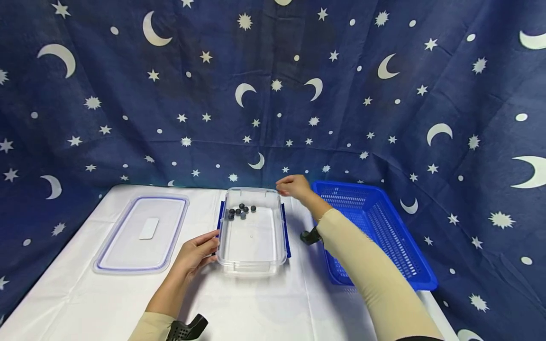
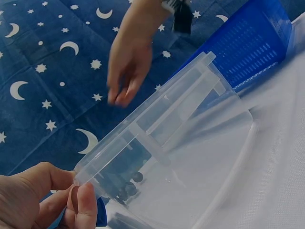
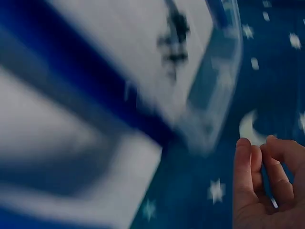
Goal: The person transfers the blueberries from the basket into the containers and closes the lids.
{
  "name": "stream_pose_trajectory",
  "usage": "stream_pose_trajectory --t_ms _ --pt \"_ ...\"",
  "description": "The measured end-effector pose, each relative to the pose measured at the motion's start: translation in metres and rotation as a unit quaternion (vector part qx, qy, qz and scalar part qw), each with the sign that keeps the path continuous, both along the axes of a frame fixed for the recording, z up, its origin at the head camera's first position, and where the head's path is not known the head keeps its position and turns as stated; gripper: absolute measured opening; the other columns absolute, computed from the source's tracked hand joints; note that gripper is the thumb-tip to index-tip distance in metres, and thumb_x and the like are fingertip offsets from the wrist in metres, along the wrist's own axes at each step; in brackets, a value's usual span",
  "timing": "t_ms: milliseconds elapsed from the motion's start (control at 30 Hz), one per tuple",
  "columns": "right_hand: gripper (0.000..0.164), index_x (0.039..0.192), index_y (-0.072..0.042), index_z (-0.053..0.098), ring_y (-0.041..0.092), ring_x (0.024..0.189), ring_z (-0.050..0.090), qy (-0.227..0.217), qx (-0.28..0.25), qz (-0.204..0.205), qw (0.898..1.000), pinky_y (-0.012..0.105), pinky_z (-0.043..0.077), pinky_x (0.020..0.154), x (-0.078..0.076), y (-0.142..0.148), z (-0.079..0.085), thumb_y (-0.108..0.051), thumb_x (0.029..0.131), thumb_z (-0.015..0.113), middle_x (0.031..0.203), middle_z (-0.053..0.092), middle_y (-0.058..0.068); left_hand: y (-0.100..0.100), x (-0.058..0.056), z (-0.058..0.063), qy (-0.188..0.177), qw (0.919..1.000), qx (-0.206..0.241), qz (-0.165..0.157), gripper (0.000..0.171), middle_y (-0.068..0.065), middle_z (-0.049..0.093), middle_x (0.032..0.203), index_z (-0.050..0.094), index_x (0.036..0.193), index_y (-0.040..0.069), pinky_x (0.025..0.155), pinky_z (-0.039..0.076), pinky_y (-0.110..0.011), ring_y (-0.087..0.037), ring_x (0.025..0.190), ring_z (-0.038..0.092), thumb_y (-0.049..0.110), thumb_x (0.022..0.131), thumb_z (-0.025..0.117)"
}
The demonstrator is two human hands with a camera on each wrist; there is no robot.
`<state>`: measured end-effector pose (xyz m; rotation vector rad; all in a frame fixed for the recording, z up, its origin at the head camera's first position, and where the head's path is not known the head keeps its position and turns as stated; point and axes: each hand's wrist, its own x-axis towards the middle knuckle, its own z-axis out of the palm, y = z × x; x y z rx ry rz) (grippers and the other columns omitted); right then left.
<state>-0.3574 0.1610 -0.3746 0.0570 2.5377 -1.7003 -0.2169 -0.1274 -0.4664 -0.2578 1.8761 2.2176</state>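
Note:
A clear plastic box [image 1: 251,261] with blue side latches stands uncovered on the white table. Several dark, round, blueberry-like berries [image 1: 237,211] lie loose in its far left part; the left wrist view also shows dark berries [image 2: 130,189] through its wall. My left hand [image 1: 197,253] grips the box's left side, thumb and fingers at the rim. Just past the far right corner is my right hand [image 1: 295,185], above the table. Its fingers [image 3: 243,162] are bent with the tips close together. I see nothing between them, though a small thing could be hidden.
On the left lies a clear lid [image 1: 128,255] with a blue seal and a small white rectangle [image 1: 149,228] on it. A blue perforated basket [image 1: 394,232] stands on the right, partly behind my right forearm. A moon-and-star cloth [image 1: 273,128] hangs behind the table.

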Motion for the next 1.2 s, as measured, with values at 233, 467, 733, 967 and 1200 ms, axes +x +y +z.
stream_pose_trajectory --t_ms 233,467,733,967,1200 --pt "0.031 0.118 0.013 0.064 0.006 0.07 0.067 0.018 0.084 -0.034 0.996 0.033 0.061 0.084 0.012 0.097 0.016 -0.006 0.093 0.065 0.1 0.071 0.017 -0.002 -0.001 -0.001 -0.003 1.0 -0.003 0.001 0.051 0.006 0.065 0.089 0.05 0.141 -0.004 0.064 0.059 -0.016 -0.005 0.08 0.06 0.01 0.094 0.065" --pt "0.027 0.109 0.011 0.069 0.006 0.067 0.066 0.016 0.214 -0.036 0.976 0.025 0.062 0.069 0.033 0.156 -0.016 -0.01 0.092 0.068 0.098 0.073 0.02 -0.004 0.0 -0.001 -0.002 1.0 -0.006 0.002 0.051 0.006 0.064 0.087 0.048 0.142 -0.004 0.064 0.059 -0.015 -0.003 0.077 0.06 0.009 0.095 0.063" --pt "0.022 0.101 0.01 0.072 0.006 0.062 0.064 0.011 0.239 -0.044 0.97 0.017 0.057 0.059 0.046 0.181 -0.058 -0.008 0.088 0.072 0.085 0.074 0.014 -0.003 0.0 -0.001 0.0 1.0 -0.008 -0.004 0.051 0.005 0.064 0.088 0.049 0.142 -0.004 0.064 0.059 -0.016 -0.004 0.078 0.06 0.01 0.095 0.064" --pt "0.019 0.093 0.008 0.074 0.003 0.058 0.061 0.008 0.278 -0.051 0.959 0.014 0.05 0.054 0.058 0.184 -0.07 -0.009 0.084 0.076 0.079 0.074 0.009 -0.001 -0.001 -0.002 -0.005 1.0 0.0 -0.002 0.051 0.007 0.065 0.088 0.049 0.141 -0.004 0.064 0.059 -0.016 -0.005 0.079 0.06 0.01 0.094 0.064" --pt "0.02 0.091 0.005 0.075 0.003 0.057 0.058 0.01 0.301 -0.046 0.953 0.016 0.047 0.053 0.059 0.184 -0.073 -0.011 0.079 0.08 0.069 0.071 0.002 0.0 -0.001 -0.001 -0.005 1.0 -0.005 0.001 0.05 0.007 0.065 0.087 0.05 0.14 -0.004 0.064 0.059 -0.016 -0.005 0.078 0.06 0.009 0.094 0.064"
